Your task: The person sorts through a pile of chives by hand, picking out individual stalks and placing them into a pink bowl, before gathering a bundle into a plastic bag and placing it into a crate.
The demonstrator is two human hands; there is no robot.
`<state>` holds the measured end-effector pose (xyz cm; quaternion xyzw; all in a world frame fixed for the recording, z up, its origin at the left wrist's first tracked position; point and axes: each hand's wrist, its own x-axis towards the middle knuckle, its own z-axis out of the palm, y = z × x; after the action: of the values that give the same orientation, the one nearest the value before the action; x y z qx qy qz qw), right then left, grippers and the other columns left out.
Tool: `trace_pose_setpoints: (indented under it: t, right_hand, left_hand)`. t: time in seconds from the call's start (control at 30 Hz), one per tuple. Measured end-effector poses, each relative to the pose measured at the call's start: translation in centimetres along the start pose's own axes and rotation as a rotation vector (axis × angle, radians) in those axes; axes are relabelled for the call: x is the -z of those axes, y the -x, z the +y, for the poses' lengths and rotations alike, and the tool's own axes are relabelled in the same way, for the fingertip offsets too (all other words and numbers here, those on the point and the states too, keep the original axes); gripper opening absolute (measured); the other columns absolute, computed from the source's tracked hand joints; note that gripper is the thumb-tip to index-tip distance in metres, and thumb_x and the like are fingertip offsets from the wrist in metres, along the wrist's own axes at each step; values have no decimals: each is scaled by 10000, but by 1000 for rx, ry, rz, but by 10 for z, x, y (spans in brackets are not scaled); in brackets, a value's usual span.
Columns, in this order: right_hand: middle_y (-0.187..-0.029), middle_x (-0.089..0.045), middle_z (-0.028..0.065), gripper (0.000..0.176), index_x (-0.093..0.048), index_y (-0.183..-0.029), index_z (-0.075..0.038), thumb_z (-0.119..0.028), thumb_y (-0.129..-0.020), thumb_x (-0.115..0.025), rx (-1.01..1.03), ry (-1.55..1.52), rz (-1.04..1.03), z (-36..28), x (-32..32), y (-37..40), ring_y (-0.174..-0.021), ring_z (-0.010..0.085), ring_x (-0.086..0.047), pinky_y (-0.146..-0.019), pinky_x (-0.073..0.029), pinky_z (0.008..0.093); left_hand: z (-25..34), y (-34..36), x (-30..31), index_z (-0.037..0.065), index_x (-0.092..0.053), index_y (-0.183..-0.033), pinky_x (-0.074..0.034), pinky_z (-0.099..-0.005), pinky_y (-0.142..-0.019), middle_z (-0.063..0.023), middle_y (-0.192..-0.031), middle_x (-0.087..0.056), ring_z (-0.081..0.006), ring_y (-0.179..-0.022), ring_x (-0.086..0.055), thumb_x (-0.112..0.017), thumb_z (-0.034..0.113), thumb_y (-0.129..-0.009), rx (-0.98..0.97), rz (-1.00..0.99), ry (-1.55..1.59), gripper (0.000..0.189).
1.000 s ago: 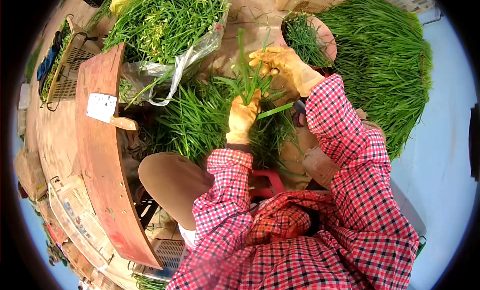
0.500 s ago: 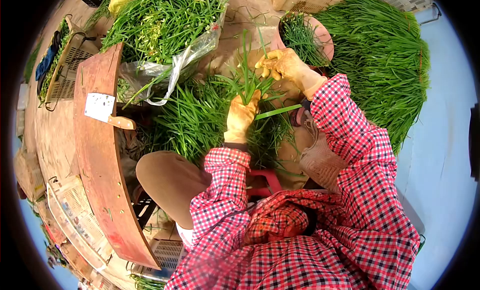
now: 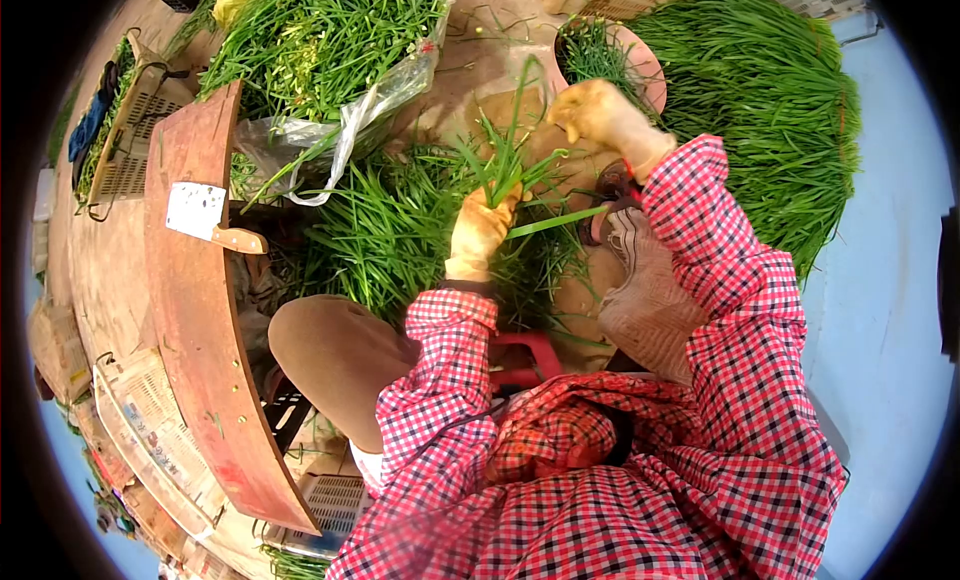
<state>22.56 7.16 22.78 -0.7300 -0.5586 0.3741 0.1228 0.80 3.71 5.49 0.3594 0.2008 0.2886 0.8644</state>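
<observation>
One pale plastic crate (image 3: 145, 405) at the lower left carried dark printed characters, but they were too small and too bent to be read; its walls were pierced with many narrow slots. The left hand (image 3: 482, 228), in a yellowish, stained glove, was closed around the lower part of a bunch of green stalks (image 3: 503, 165); the thin leaves stood up above the fist, and one flat, broader leaf (image 3: 556, 222) stuck out sideways to the right. The right hand (image 3: 604, 118), gloved in the same way, was apart from this bunch, with its fingers bent, near a round pink tub (image 3: 650, 68); whether it held something, I could not tell. Below the bunch lay a loose pile of greens (image 3: 365, 225); ahead of it, a wrinkled, transparent plastic bag (image 3: 395, 85) was filled with cut stalks (image 3: 320, 45); at the right spread a large, dense heap of long leaves (image 3: 745, 110). On the left, a long reddish-brown wooden tabletop (image 3: 190, 310) bore a cleaver (image 3: 197, 208) with a wide, speckled blade and a riveted wooden handle; the floor (image 3: 470, 110) was brownish and littered with scraps, and a smooth pale-blue surface (image 3: 880, 230) bordered the right side.
</observation>
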Motion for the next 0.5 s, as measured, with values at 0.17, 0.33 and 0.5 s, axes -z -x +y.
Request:
trace_pose_setpoints:
  t: [0.17,0.33,0.5]
  right_hand:
    - [-618,-647,91,193,-670,-791,-19,-197,-825,-604,236,264,11,48,68,-8,-470,152,-593,-479,-469,280]
    - [-763,-686,86,269,-671,-932,-15,-246,-898,-537,-309,338,253,51,77,-7,-584,125,-628,-533,-481,255]
    - [-1006,-667,68,299,-659,-1068,-88,-303,-865,-615,81,-348,-174,0,32,40,-608,68,-612,-503,-428,170]
  left_hand:
    - [18,6,-13,-94,-487,-1166,-499,-187,-770,-168,-1207,-568,-148,-942,-622,-369,17,-937,-133,43,-440,280]
    - [-33,-11,32,-75,-466,-1203,-493,-208,-840,-209,-1242,-532,-174,-1036,-583,-352,35,-945,12,-276,827,303]
    - [-13,-10,19,-56,-460,-1210,-493,-213,-734,-162,-1228,-559,-150,-833,-633,-402,58,-934,240,-383,1140,303]
